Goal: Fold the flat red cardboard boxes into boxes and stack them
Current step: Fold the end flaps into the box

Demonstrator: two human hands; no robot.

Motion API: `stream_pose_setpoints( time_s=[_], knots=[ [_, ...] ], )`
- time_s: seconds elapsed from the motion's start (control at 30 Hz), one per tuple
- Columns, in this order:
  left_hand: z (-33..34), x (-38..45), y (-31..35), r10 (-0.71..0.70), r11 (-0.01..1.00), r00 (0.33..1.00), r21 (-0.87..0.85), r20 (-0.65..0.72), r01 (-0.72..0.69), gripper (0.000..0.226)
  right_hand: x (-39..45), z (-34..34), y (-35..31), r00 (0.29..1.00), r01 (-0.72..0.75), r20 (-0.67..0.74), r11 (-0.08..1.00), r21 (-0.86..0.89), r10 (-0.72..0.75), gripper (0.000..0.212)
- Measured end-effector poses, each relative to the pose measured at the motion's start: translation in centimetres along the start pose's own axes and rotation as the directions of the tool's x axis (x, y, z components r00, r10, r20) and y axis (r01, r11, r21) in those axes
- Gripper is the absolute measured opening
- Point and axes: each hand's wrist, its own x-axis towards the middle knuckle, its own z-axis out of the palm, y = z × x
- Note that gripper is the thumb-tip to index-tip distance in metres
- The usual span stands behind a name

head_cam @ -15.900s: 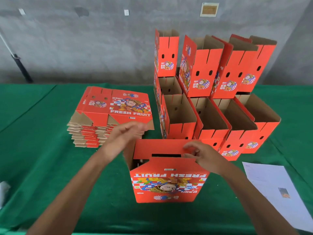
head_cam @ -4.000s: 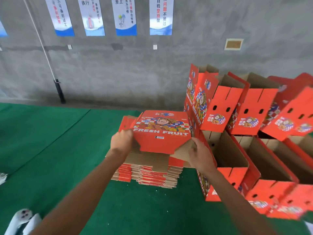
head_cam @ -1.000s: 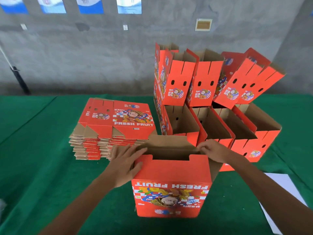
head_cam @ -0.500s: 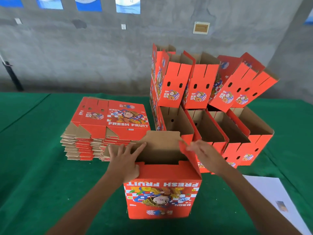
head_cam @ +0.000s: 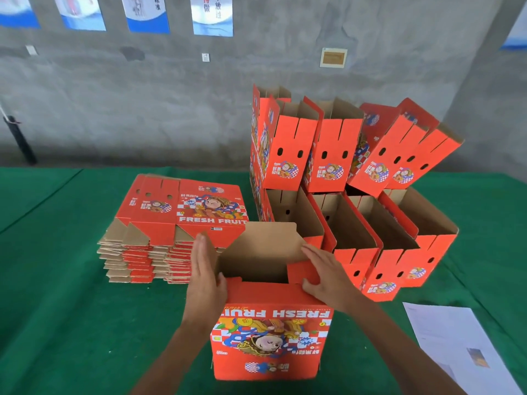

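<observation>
Flat left hand (head_cam: 204,276) and right hand (head_cam: 325,273) pressed box (head_cam: 269,329) flaps; uneven pushing could buckle the 3 o'clock flap

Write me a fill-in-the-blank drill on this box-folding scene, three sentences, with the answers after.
1. The left hand lies flat against the ____ side of the half-folded box.
2. The words FRESH FRUIT on that box read ____ from this view.
3. The stack of flat boxes sits on a ____ table cover, while the right hand presses a red flap inward.

Missing words: left; upside down; green
</observation>
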Motion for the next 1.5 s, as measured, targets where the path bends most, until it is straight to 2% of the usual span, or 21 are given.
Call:
stream_pose_setpoints(
  time_s=[0.13,0.17,0.23,0.3,0.37,0.43,0.53,0.57,0.6,0.67,0.73,0.87,0.97,1.13,1.27,1.37,1.43,1.47,1.5],
  knots=[
    [-0.1,-0.2,-0.6,0.073,0.997,0.979,-0.028,0.193,-0.068,0.102,0.3,0.4,0.2,1.0,-0.018,0.017,1.0,0.016,0.018,0.082],
    [-0.1,-0.3,-0.9,0.07,0.998,0.965,-0.021,0.252,-0.067,0.092,0.3,0.6,0.2,1.0,-0.017,0.023,0.999,0.027,0.017,0.082],
    [-0.1,-0.3,-1.2,0.092,0.992,0.933,0.052,0.348,-0.117,0.053,0.4,0.9,0.0,1.0,-0.018,0.025,0.998,0.067,0.017,0.084],
    [0.2,0.2,-1.6,0.102,0.982,0.932,0.114,0.348,-0.151,0.049,0.5,1.0,-0.2,1.0,-0.017,0.006,0.993,0.12,0.016,0.088],
    [0.5,0.9,-1.4,0.002,0.998,0.945,0.056,0.326,-0.021,0.039,0.4,0.8,-0.1,0.999,-0.022,-0.027,0.984,0.177,0.027,0.094],
    [0.8,1.8,-1.3,-0.062,0.997,0.958,-0.026,0.279,0.072,0.054,0.3,0.5,-0.1,0.998,-0.04,-0.03,0.976,0.215,0.048,0.094],
    [0.8,2.3,-1.2,-0.076,0.996,0.953,-0.013,0.292,0.083,0.074,0.0,0.5,-0.1,1.0,-0.005,-0.013,0.991,0.137,0.007,0.074],
    [1.1,2.3,-1.3,-0.037,0.999,0.955,0.004,0.293,0.038,0.067,0.0,0.5,0.0,0.999,0.026,-0.023,0.995,0.093,-0.024,0.062],
    [1.2,2.2,-1.2,-0.002,1.0,0.958,0.029,0.288,-0.007,0.051,0.0,0.4,0.1,0.998,0.057,-0.042,0.997,0.06,-0.054,0.048],
    [1.4,2.0,-0.6,-0.006,0.997,0.964,0.074,0.265,-0.014,0.024,-0.1,0.6,0.3,0.993,0.085,-0.083,0.995,0.06,-0.079,0.034],
    [1.6,2.2,0.0,-0.091,0.982,0.946,0.187,0.31,0.033,0.033,0.0,0.9,0.4,0.995,0.059,-0.09,0.992,0.113,-0.049,0.033],
    [2.1,3.1,0.2,-0.265,0.911,0.837,0.408,0.479,0.055,0.099,0.2,0.9,0.3,0.998,-0.055,0.038,0.984,0.167,0.05,0.05],
    [2.4,3.6,-0.2,-0.36,0.873,0.8,0.476,0.481,0.107,0.115,0.4,0.8,-0.3,0.994,-0.095,0.074,0.986,0.134,0.086,0.062],
    [3.6,3.7,1.1,-0.385,0.794,0.834,0.602,0.395,0.082,0.108,1.0,0.7,-1.6,0.992,-0.127,0.014,0.992,-0.023,0.127,0.086],
    [3.5,3.4,1.6,-0.357,0.787,0.856,0.614,0.375,0.059,0.092,0.6,0.7,-1.9,0.99,-0.142,0.012,0.989,-0.038,0.143,0.086],
    [3.1,3.1,1.2,-0.32,0.832,0.878,0.55,0.357,0.08,0.073,0.0,1.0,-2.1,0.977,-0.188,-0.078,0.971,0.146,0.201,0.067],
    [2.9,2.6,1.3,-0.352,0.836,0.883,0.529,0.311,0.148,0.075,-0.3,1.1,-2.0,0.918,-0.307,-0.172,0.916,0.258,0.356,0.063],
    [2.8,2.4,1.3,-0.386,0.828,0.876,0.527,0.289,0.191,0.079,-0.3,1.1,-1.8,0.877,-0.4,-0.149,0.866,0.3,0.457,0.066],
    [2.7,2.3,1.2,-0.417,0.824,0.866,0.515,0.274,0.234,0.081,-0.4,1.1,-1.5,0.831,-0.499,-0.056,0.786,0.364,0.553,0.074]
  ],
)
